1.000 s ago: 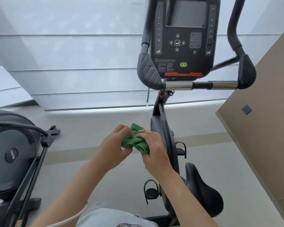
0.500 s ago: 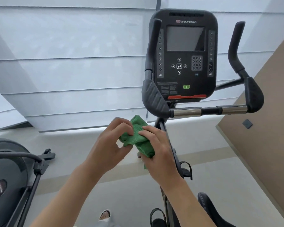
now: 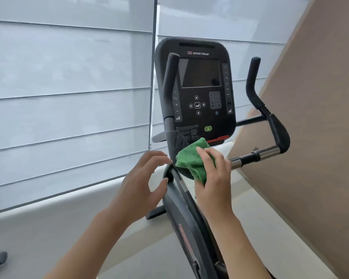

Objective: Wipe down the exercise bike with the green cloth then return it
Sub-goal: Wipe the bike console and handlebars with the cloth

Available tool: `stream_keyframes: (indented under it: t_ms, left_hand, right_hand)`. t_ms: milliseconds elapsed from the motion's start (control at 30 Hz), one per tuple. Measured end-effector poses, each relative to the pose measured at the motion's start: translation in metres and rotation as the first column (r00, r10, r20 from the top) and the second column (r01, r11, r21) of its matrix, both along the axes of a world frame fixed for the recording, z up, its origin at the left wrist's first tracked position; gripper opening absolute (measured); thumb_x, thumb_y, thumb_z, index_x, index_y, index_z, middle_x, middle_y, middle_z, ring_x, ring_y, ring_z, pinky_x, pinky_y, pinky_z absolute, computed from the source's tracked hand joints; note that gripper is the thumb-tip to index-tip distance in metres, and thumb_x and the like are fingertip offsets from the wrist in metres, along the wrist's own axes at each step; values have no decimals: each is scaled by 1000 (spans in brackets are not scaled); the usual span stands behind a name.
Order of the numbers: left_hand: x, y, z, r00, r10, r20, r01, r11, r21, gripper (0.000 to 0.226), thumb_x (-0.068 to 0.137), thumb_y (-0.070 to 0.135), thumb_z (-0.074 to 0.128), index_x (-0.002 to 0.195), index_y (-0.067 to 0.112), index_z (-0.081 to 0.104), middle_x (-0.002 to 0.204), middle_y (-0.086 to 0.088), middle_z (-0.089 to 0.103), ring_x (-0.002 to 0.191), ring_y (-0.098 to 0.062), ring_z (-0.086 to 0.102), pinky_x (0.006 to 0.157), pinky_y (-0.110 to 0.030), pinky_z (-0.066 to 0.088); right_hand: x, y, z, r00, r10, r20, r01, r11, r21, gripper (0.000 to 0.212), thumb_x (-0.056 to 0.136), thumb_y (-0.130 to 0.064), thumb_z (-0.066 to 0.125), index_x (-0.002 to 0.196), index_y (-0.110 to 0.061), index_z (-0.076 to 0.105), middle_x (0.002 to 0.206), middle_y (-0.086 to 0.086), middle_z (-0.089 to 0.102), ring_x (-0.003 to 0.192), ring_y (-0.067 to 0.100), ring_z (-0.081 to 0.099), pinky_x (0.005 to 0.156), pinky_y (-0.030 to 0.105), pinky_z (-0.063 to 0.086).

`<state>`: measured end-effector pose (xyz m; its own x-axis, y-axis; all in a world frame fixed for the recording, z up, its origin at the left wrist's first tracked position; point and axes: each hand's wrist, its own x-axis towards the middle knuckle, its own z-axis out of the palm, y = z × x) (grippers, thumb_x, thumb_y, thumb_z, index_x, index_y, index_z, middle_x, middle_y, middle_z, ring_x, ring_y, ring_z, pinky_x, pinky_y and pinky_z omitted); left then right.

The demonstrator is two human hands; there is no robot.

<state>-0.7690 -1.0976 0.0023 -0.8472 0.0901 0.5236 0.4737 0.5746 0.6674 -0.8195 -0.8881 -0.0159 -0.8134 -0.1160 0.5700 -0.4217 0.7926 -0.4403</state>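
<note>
Green microfibre fills the right hand [image 3: 214, 178], whose fingers [image 3: 205, 158] lie flat over the bunched green cloth [image 3: 189, 160] and pin it against the padded elbow rest at the foot of the console [image 3: 195, 93]. At nine o'clock from the cloth, the left hand [image 3: 143, 184] hangs spread and empty, fingertips just beside the frame but gripping nothing.

Soft, light and limp, the cloth looks sure to fold and slip unless gathered into a pad under the palm; a loose corner already trails below the right hand at six o'clock. Holding it in the middle, with the edges tucked under, seems the safer grip.

Outward at three o'clock, the chrome crossbar [image 3: 256, 156] of the exercise bike [image 3: 181, 208] runs to the far handlebar [image 3: 270, 121], smooth metal that should wipe easily. At twelve o'clock the screen appears glossy and may call for a lighter touch. Pale blinds [image 3: 69, 97] fill the background.
</note>
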Motion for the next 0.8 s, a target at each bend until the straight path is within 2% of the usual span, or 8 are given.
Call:
stream_keyframes:
  t_ms: [67, 133, 233, 300, 433, 567, 667, 800]
  left_hand:
    - [-9, -11, -7, 999, -43, 22, 43, 999, 11, 43, 90, 4, 71, 126, 26, 62, 133, 16, 54, 123, -12, 60, 95, -31, 54]
    - [-18, -22, -14, 997, -69, 42, 68, 997, 32, 42, 90, 2, 70, 124, 27, 64, 131, 15, 55, 123, -11, 59, 96, -30, 53]
    - [-26, -35, -27, 993, -94, 78, 89, 994, 70, 42, 89, 0, 70, 121, 27, 66, 129, 16, 56, 121, -11, 60, 94, -27, 52]
    - [-31, -41, -34, 989, -113, 100, 104, 991, 86, 43, 89, -1, 70, 120, 28, 66, 128, 18, 56, 122, -11, 60, 93, -26, 52]
    - [-49, -46, -42, 985, -116, 124, 102, 988, 117, 44, 87, -3, 70, 119, 28, 66, 127, 18, 57, 122, -10, 59, 94, -26, 50]
    - [-66, -49, -47, 986, -99, 137, 81, 988, 132, 45, 88, -3, 69, 122, 26, 64, 126, 17, 58, 118, -13, 60, 92, -30, 52]
    - [-74, -53, -47, 985, -56, 161, 33, 989, 144, 45, 90, -1, 69, 124, 28, 63, 127, 18, 58, 118, -16, 62, 90, -34, 54]
    - [-85, -58, -43, 989, 28, 147, -53, 983, 174, 44, 91, -1, 68, 125, 28, 64, 127, 16, 60, 117, -16, 63, 91, -35, 56]
  right_hand:
    - [-4, -16, -9, 996, -29, 79, 22, 995, 92, 66, 90, -19, 65, 154, -25, 50, 156, 2, 44, 135, 27, 43, 109, 50, 50]
    - [0, -30, -19, 988, -78, 130, 48, 974, 222, 64, 97, -47, 47, 159, -30, 43, 164, 0, 38, 142, 28, 39, 110, 50, 46]
    - [7, -43, -33, 981, -122, 149, 70, 946, 315, 68, 103, -62, 34, 165, -34, 27, 172, -3, 25, 156, 27, 25, 119, 48, 30]
    - [6, -48, -37, 979, -136, 153, 78, 939, 334, 68, 106, -60, 35, 167, -34, 20, 174, -2, 19, 160, 28, 17, 125, 52, 20]
    - [-13, -61, -29, 968, -198, 153, 124, 911, 393, 74, 95, -45, 49, 165, -31, 27, 172, 4, 25, 156, 37, 27, 122, 63, 30]
    - [-36, -76, -11, 964, -229, 133, 144, 875, 463, 74, 91, -45, 53, 161, -34, 34, 170, 6, 27, 151, 37, 35, 115, 59, 37]
    - [-54, -88, -4, 965, -225, 135, 126, 850, 512, 76, 91, -44, 69, 159, -32, 38, 170, 8, 26, 149, 40, 37, 110, 57, 41]
    - [-74, -101, 3, 961, -236, 146, 117, 820, 560, 89, 88, -40, 77, 163, -28, 30, 172, 13, 21, 150, 47, 35, 110, 60, 43]
